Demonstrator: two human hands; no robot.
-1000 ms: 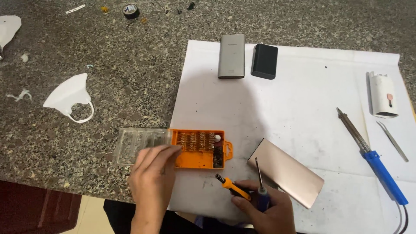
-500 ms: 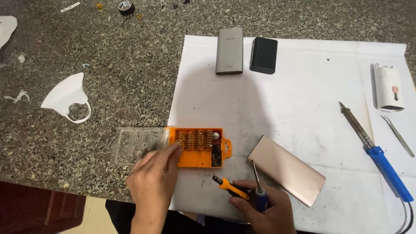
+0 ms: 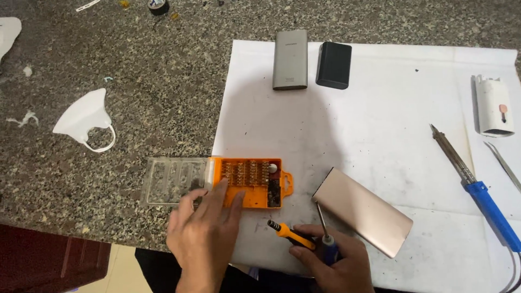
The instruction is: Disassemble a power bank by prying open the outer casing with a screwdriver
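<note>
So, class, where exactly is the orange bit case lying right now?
In the head view the orange bit case lies lower centre, at the white sheet's left edge, its clear lid open on the granite, with the left hand touching it.

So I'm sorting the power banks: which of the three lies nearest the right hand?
The rose-gold power bank, lying slantwise beside the right hand; the grey and black ones sit at the paper's far edge.

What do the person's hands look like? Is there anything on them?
Both hands are bare: the left hand and right hand have no gloves, rings or watch that show. No sleeves reach the wrists. The nails are short and plain.
</note>
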